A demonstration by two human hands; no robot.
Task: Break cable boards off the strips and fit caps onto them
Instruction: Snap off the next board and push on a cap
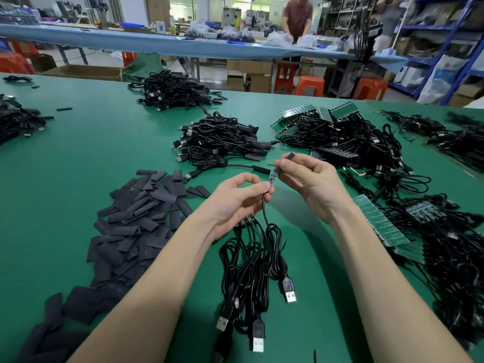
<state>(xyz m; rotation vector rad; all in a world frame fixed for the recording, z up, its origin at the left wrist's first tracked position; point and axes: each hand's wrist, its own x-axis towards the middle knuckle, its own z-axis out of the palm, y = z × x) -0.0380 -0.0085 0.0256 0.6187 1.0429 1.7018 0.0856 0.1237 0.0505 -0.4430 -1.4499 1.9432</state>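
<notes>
- Black flat caps (138, 224) lie in a loose heap on the left of the green table (78, 153). They look like thin, soft sleeves, light and a little slick, so I judge each is best pinched by its edges near one open end, not squashed flat.
- Left hand (235, 197) pinches a cable (264, 205) between thumb and fingertips, just below the board (273, 177). More cables (251, 260) hang from under this hand down to the table, their USB plugs (289, 289) lying near the front edge.
- That board is small, thin and stiff. I judge it brittle at the solder joint, so the hold should sit close under the board, where it is now, to stop the limp wire bending there.
- Right hand (311, 179) grips one cap (284, 163) between thumb and forefinger, its lower end at the tip of the board. Whether the board has entered the cap I cannot tell.
- Capped cables (220, 142) lie piled beyond the hands.
- Green strips (379, 224) with boards attached lie to the right among tangled wires. Those panels look rigid and scored; I judge they snap cleanly if held by the long edges, with care for sharp corners.
</notes>
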